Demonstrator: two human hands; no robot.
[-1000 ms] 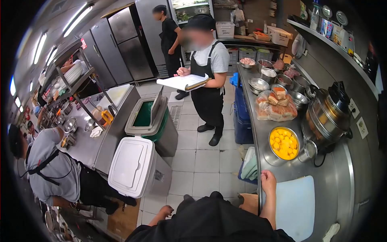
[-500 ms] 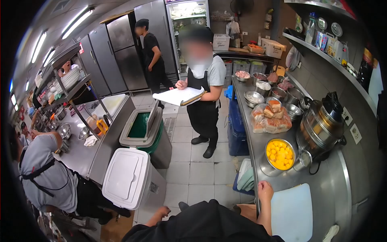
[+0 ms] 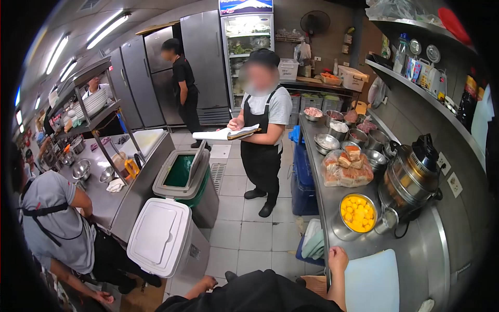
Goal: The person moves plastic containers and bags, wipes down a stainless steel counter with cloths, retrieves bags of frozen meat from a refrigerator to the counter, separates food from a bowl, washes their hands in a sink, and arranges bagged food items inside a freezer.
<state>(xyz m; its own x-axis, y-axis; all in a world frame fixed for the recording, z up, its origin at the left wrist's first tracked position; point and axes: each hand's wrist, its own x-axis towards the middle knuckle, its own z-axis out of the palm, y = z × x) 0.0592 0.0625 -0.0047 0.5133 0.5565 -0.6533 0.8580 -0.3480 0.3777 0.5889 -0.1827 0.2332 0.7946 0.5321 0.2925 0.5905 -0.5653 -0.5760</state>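
Head camera shows me a pale, smooth rectangular cutting board with rounded corners [image 3: 371,283], lying flat on the stainless-steel table [image 3: 422,255]. Its long axis runs away from the wearer, and it lies just to the right of the right hand [image 3: 338,258], much the nearer of the two. That hand is at the table's edge beside the board, fingers curled loosely in; I see nothing in it, but cannot tell whether the palm is empty. The left hand [image 3: 209,282] is well left of the board, off the table; its fingers look bent, how far parted I cannot tell.

Beyond the board's far end I have a round metal bowl [image 3: 339,224] of glossy yellow rounded pieces [image 3: 357,212], probably egg yolks. Farther past the board sits a clear plastic bag of browned blocks [image 3: 347,171]. Well left of the board, across the floor, stands a pale bin with a white lid [image 3: 160,234]; beyond it, a person in a black apron [image 3: 262,125] writes on a clipboard [image 3: 228,134].
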